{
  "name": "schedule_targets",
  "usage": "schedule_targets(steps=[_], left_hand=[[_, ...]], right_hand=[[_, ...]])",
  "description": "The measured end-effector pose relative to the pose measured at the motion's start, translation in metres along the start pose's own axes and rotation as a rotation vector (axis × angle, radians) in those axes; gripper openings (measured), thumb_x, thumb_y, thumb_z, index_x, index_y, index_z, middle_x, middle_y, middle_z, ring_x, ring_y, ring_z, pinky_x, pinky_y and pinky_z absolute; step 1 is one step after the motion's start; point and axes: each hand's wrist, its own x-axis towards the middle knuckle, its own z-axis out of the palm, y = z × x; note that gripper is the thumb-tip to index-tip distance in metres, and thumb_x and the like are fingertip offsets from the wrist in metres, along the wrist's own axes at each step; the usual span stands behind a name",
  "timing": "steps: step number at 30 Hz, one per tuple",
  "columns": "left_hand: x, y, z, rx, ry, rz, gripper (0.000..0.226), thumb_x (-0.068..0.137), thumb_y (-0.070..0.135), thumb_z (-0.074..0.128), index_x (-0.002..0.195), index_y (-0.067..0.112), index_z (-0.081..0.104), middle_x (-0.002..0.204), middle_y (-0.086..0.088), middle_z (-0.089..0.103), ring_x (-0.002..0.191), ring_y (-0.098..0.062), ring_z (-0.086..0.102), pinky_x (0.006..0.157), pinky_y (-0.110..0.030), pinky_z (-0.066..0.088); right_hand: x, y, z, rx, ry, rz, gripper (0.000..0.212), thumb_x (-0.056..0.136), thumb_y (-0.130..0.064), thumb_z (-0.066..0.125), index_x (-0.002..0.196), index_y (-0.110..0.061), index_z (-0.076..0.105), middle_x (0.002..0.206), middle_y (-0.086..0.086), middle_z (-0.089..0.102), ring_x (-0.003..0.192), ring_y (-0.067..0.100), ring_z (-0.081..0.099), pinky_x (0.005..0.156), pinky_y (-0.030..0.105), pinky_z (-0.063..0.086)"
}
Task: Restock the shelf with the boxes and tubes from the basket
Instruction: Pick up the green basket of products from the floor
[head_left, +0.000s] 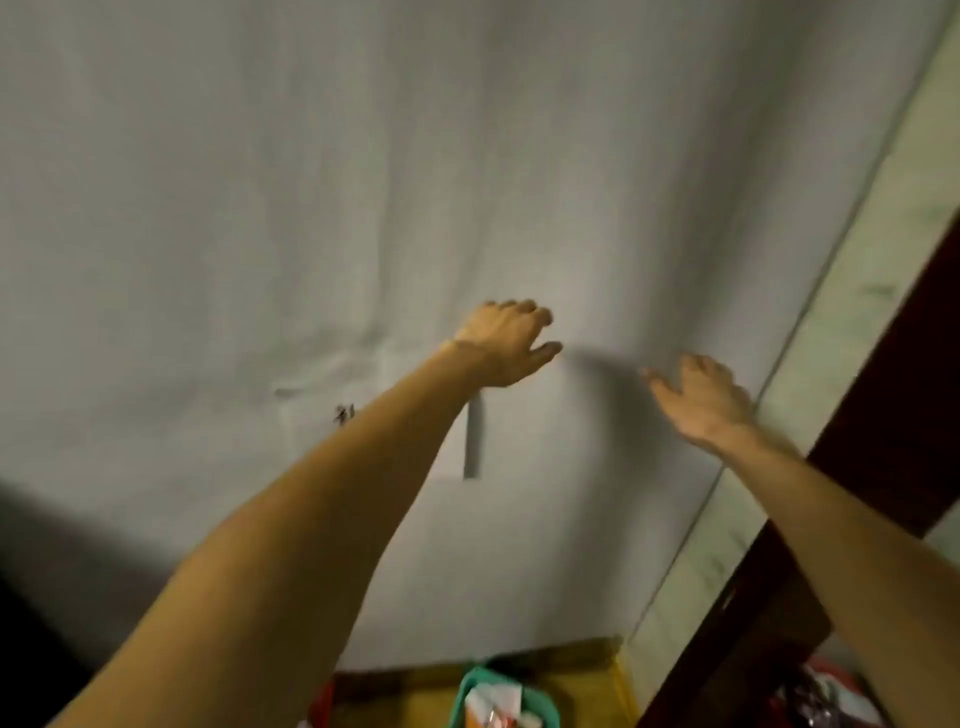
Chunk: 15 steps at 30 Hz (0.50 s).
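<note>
Both my arms reach up and forward in front of a pale grey wall. My left hand (506, 343) is raised at the centre, fingers loosely curled and apart, holding nothing. My right hand (698, 397) is a little lower and to the right, fingers spread, with nothing in it. At the bottom edge a teal basket (470, 691) rests on a yellow-brown surface (415, 696), with white and orange boxes or tubes (493, 704) inside it. The view is motion-blurred. No shelf face is clearly visible.
A dark brown wooden frame (883, 395) runs diagonally up the right side, beside a pale green strip of wall (852, 312). A grey strip (472, 441) hangs on the wall below my left wrist. Red and dark items (826, 691) lie at the bottom right.
</note>
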Motion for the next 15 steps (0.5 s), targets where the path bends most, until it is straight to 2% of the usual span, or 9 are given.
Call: schedule_targets(steps=[5,12,15], left_hand=[[-0.010,-0.020,0.057,-0.008,-0.109,-0.062,0.051,0.099,0.053,0.043,0.133,0.016,0.055,0.131,-0.007,0.060,0.116,-0.030,0.058,0.095,-0.036,0.043],[-0.053,-0.026,0.166,-0.093,-0.435,-0.065,0.058,0.097,0.063,0.037,0.133,0.020,0.053,0.134,-0.005,0.059,0.118,-0.031,0.057,0.097,-0.039,0.044],[-0.075,-0.027,0.206,-0.118,-0.581,-0.050,0.063,0.097,0.065,0.037,0.137,0.018,0.050,0.137,-0.006,0.057,0.121,-0.031,0.055,0.100,-0.041,0.043]], right_hand=[[-0.011,0.019,0.067,0.019,-0.142,0.097,0.075,0.097,-0.057,0.042,0.150,-0.005,0.033,0.151,0.021,0.038,0.139,0.037,0.035,0.108,0.047,0.033],[-0.055,0.026,0.155,0.001,-0.316,0.156,0.070,0.098,-0.057,0.040,0.144,-0.003,0.039,0.149,0.019,0.042,0.137,0.037,0.037,0.109,0.045,0.036],[-0.080,0.030,0.196,0.000,-0.395,0.176,0.069,0.099,-0.057,0.037,0.146,-0.006,0.037,0.151,0.017,0.039,0.139,0.035,0.034,0.109,0.045,0.034]])
